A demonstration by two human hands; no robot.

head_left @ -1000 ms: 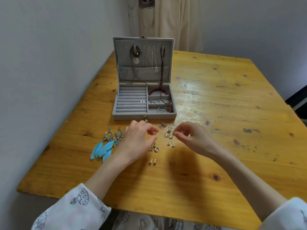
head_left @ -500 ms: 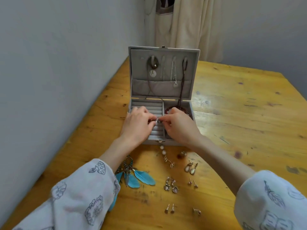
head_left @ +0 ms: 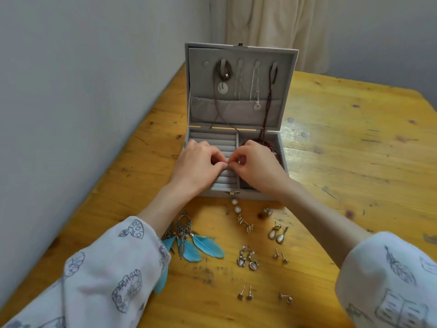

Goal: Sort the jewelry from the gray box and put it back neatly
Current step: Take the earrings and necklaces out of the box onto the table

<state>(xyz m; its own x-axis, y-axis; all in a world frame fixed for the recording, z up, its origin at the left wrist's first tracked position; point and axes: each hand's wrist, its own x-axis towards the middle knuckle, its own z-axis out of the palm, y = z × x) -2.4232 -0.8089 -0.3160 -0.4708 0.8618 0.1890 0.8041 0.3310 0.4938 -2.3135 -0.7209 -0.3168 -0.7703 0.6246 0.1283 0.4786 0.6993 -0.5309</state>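
The gray box [head_left: 238, 47] stands open on the wooden table [head_left: 343, 150], with necklaces [head_left: 223, 76] hanging inside its lid. Over the ring rolls [head_left: 224, 143] in its left half, my left hand [head_left: 196, 166] and my right hand [head_left: 257, 166] meet fingertip to fingertip. Between them they pinch a tiny earring that is almost hidden. A dark red bracelet [head_left: 272, 147] lies in the right compartment behind my right hand. Loose on the table in front of the box are blue feather earrings [head_left: 198, 247], a pearl drop earring [head_left: 236, 208], pale drop earrings [head_left: 277, 234], silver earrings [head_left: 247, 260] and several studs [head_left: 244, 294].
A gray wall [head_left: 82, 102] runs close along the table's left edge. A cream curtain [head_left: 272, 20] hangs behind the box. Bare wood stretches to the right of the box. My patterned sleeves [head_left: 113, 275] overlap the near part of the table.
Both hands rose from the loose earrings on the table to the box's ring rolls, carrying a small earring. My head leaned in closer. Over the last half second the hands barely moved.
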